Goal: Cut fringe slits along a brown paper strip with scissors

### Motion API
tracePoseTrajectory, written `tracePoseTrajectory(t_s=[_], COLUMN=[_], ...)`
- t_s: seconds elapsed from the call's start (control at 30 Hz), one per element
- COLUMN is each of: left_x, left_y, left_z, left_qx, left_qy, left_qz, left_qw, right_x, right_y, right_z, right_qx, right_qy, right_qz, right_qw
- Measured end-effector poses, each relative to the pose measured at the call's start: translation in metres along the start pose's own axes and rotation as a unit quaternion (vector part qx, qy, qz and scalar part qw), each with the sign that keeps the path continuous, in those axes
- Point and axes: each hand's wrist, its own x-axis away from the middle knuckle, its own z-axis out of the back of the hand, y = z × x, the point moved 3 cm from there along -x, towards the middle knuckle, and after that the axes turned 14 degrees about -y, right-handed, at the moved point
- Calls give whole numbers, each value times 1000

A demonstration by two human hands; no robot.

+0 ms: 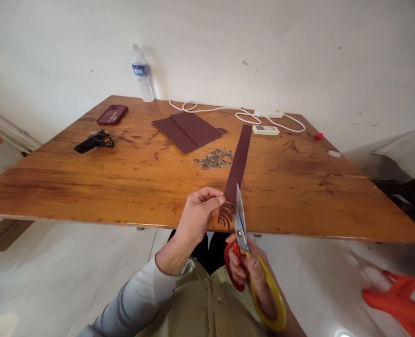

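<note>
A long dark-red strip [240, 157], with curved slits cut into its near end, slants over the front of the table. My left hand [200, 210] pinches the strip's left edge near that cut end. In my right hand [254, 271] is a pair of scissors [240, 224], with my fingers through the red and yellow handle loops. The blades point away from me and stand slightly apart along the strip's right edge. Just left of the strip lies a pile of small clippings [214, 159]. Two overlapping dark-red sheets [189, 131] lie behind the pile.
On the wooden table [151, 187] are a phone [112, 114], keys with a black holder [94, 141], a plastic bottle [142, 75] by the wall, a white cable [217, 109] and a small white device [265, 130]. An orange-red stool [400, 299] stands at lower right.
</note>
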Motion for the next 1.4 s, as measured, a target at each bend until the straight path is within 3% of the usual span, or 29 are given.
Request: tracePoseTrajectory(t_s=[0.6, 0.77, 1.4], left_x=[1, 1, 0], left_y=[3, 7, 23], left_z=[6, 6, 15], left_qx=[-42, -57, -184], left_qy=[-23, -55, -96], left_qz=[-1, 5, 18], left_qw=[999, 997, 978], right_x=[10, 11, 16], right_y=[3, -1, -1], right_z=[1, 3, 3], right_qx=[-5, 4, 29], right_qy=[-25, -41, -48], right_qz=[-13, -17, -49], right_qw=[1000, 999, 997])
